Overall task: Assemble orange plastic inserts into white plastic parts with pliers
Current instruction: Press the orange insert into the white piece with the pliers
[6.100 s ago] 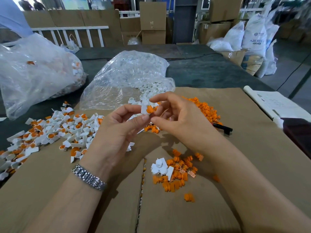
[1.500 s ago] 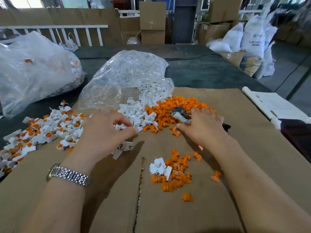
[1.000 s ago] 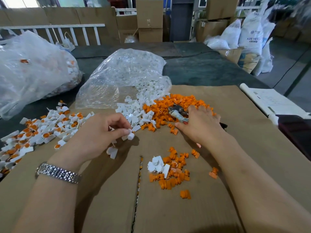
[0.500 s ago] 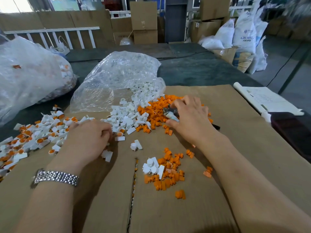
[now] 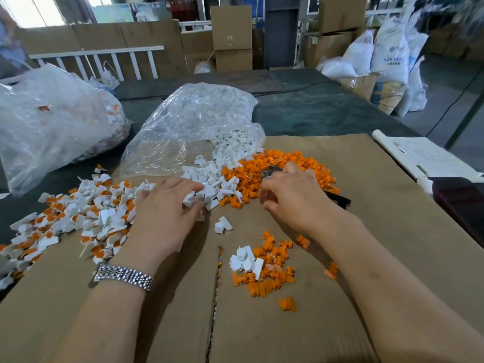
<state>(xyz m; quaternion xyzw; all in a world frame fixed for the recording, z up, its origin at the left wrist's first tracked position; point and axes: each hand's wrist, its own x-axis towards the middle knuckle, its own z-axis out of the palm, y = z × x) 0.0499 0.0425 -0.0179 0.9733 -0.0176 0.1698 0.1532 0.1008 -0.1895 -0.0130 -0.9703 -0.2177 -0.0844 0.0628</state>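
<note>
We are reaching our left hand (image 5: 167, 213), fingers spread loosely, into the white parts (image 5: 217, 183) while our right hand (image 5: 290, 199) is curling around the pliers (image 5: 271, 171) (handle poking out behind), orange inserts (image 5: 262, 174) just beyond.

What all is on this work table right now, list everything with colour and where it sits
white parts: loose heap, white, centre, spilling from the bag
orange inserts: heap, orange, right of the white parts
assembled pieces: pile, white and orange, left
small mixed cluster: white and orange, near centre
clear bags: two, one centre, one far left
pliers: one, black handle, under the right hand
cardboard sheet: brown, covering the table
papers: white, right edge
wristwatch: silver, left wrist
left hand: on the white parts
right hand: over the pliers
</note>
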